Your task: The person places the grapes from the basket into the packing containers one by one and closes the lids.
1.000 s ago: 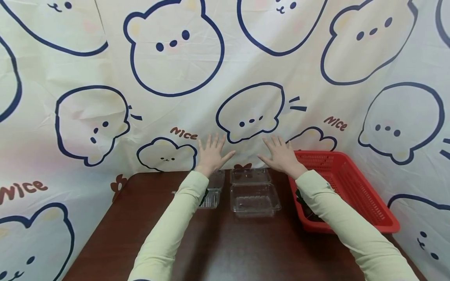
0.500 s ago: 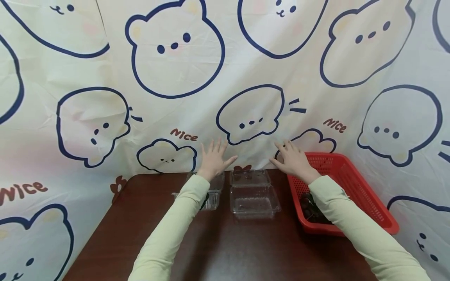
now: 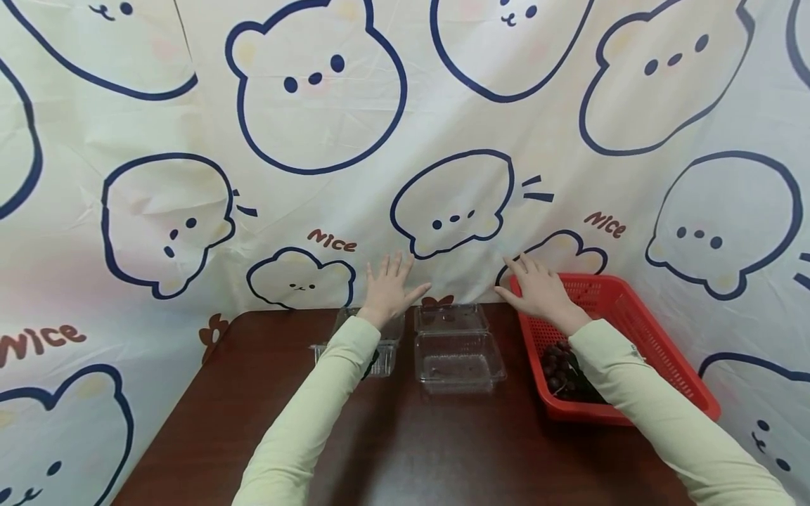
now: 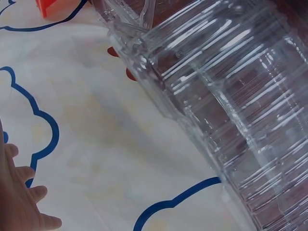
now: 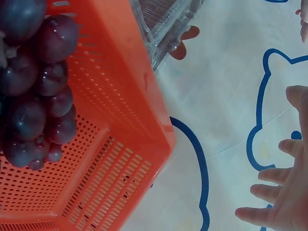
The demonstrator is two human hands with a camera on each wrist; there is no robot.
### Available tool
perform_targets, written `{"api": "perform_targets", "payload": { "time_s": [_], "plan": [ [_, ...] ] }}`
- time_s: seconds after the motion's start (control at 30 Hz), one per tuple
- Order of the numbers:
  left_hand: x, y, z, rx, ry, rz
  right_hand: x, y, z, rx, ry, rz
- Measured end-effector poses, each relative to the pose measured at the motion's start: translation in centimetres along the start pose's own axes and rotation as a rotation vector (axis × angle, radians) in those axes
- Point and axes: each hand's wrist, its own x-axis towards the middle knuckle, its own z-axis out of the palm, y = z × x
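Note:
My left hand (image 3: 386, 292) is raised with fingers spread, in front of the left clear plastic clamshell box (image 3: 382, 360) in the head view. It holds nothing, and its forearm hides part of that box. My right hand (image 3: 538, 289) hovers over the back left of a red plastic basket (image 3: 664, 351), fingers apart and holding nothing. Inside the basket lies a bunch of dark purple grapes (image 5: 36, 96), partly covered by the right sleeve in the head view. A second clear clamshell box (image 3: 458, 358) stands with its lid folded back between the hands.
The brown wooden table (image 3: 405, 450) carries the boxes along its back and the basket at its right. A cloth printed with bear outlines (image 3: 310, 126) hangs behind the table and along both sides.
My right hand has moved right, from beside the basket to over it, uncovering more of the grapes. My left hand has shifted slightly right and down. The boxes and basket stay put.

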Motion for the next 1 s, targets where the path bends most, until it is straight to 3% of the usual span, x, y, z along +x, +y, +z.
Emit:
{"api": "perform_targets", "payload": {
  "time_s": [0.27,1.0],
  "plan": [
    [-0.1,0.1,0.2,0.017,-0.006,0.004,-0.8,0.1,0.2,0.012,0.030,-0.051],
    [-0.4,0.7,1.3,-0.012,-0.014,0.032,-2.8,2.3,1.2,0.045,-0.036,0.005]
  ]
}}
